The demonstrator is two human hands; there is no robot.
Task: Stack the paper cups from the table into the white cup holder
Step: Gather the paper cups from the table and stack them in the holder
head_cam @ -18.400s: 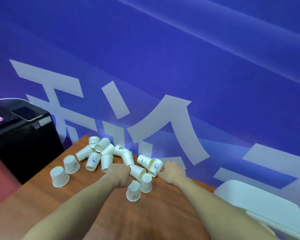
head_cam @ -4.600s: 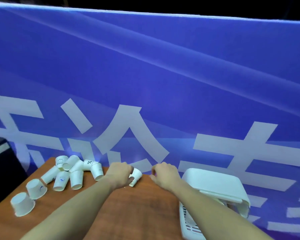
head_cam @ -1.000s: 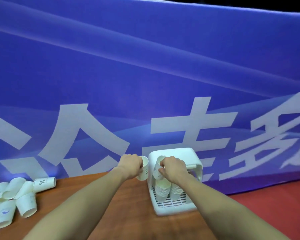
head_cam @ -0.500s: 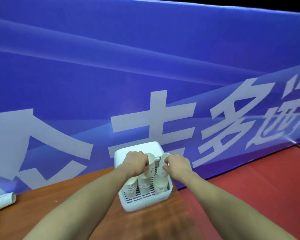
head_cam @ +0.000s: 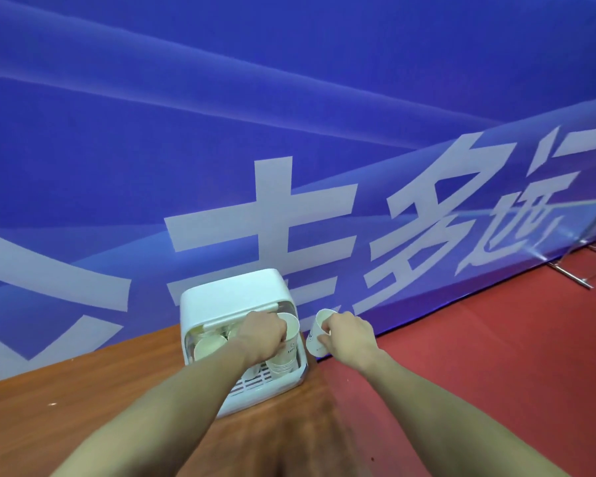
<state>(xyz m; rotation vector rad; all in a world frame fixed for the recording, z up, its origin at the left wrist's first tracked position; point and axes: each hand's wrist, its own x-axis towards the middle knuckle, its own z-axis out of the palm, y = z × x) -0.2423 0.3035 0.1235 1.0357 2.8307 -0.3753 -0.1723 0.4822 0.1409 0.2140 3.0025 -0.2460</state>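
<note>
Cups: my left hand [head_cam: 264, 333] grips one [head_cam: 287, 335] over the holder's [head_cam: 233, 294] right stack to nest it, my right hand [head_cam: 346, 333] pinches another cup [head_cam: 319, 333] just outside, waiting.

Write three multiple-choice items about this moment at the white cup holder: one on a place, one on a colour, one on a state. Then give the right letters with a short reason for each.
1. Where is the paper cup that the right hand holds?
A. Inside the holder
B. Outside the holder, on its right, over the red floor
C. On top of the holder

2. What colour is the floor beside the table?
A. Red
B. Green
C. Grey

3. What is the left hand doing?
A. Resting flat on the table
B. Hanging with nothing in it
C. Gripping a cup over a stack in the white cup holder

Answers:
1 B: the cup is past the holder's right wall.
2 A: the floor is plainly red.
3 C: its fingers curl round the cup above the right-hand stack.
</note>
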